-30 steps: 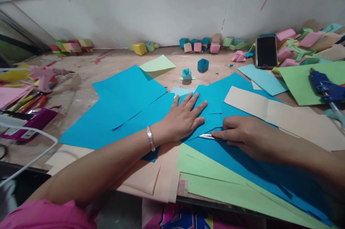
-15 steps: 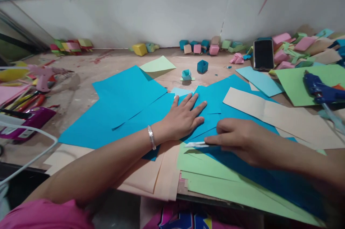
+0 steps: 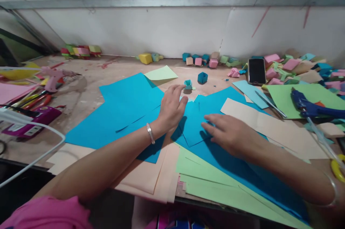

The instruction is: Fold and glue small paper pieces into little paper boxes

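Observation:
My left hand [image 3: 172,106] hovers over the blue paper, fingers bent a little and thumb apart, holding nothing. My right hand [image 3: 229,132] is low over a small cut piece of blue paper [image 3: 192,128], its fingers spread and nothing in them. That piece lies between my hands on larger blue paper [image 3: 231,171]. Another large blue sheet [image 3: 129,99], with a slit cut in it, spreads out to the left. A slim pointed craft knife [image 3: 271,104] rests on light blue paper at the right.
A blue glue gun [image 3: 309,105] lies on green paper at the right, near a phone [image 3: 256,71]. Small folded paper boxes [image 3: 202,77] stand toward the wall. At the left are a pink glue gun [image 3: 54,77], a purple device [image 3: 33,123] and a white cable [image 3: 51,127].
My right hand has let go of the craft knife, which now lies at the right. My left hand has lifted from lying flat on the paper. The camera view has tilted up.

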The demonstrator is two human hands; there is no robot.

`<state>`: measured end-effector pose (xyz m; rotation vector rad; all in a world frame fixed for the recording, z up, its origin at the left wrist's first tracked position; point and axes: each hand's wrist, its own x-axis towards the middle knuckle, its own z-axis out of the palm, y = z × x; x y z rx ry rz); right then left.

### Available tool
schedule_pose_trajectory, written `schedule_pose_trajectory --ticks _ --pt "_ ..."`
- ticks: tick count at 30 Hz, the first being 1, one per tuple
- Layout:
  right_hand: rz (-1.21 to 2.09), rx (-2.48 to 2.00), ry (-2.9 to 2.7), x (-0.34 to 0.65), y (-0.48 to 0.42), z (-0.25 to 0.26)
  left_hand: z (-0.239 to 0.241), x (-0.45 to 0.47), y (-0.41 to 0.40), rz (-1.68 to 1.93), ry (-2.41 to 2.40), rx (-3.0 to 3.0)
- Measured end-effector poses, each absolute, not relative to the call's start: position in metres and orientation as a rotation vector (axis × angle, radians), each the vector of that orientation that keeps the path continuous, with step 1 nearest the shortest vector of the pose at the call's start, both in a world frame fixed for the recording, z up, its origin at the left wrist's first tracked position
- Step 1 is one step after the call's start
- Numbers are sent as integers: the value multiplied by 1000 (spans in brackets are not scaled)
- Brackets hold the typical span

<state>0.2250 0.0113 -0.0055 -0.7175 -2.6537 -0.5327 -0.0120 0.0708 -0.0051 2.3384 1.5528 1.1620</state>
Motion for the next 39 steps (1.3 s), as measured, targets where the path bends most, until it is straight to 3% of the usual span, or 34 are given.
schedule_pose_trajectory --ticks 6,12,16,21,24,28,34,39 --pt "-811 -544 -2837 194 -2 -7 -12 -16 80 1238 1559 2190" --pt "-776 -701 -2648 201 17 -7 -12 -17 83 1220 1585 2151" --pt "-516 -1064 -2376 218 35 -3 -11 -16 82 1261 1577 2139" --pt "238 -1384 -1943 241 45 5 -12 -14 79 1313 1489 2161" --pt "516 -1390 -1737 245 46 8 -12 -13 77 1310 1392 2312" --pt "617 -1300 -1693 242 47 8 -12 -13 78 1273 1381 2310" --pt "754 -1057 -1636 243 39 5 -8 -14 78 1319 1093 1700" --pt "768 -936 -1608 244 35 4 10 -16 69 1057 952 1479"
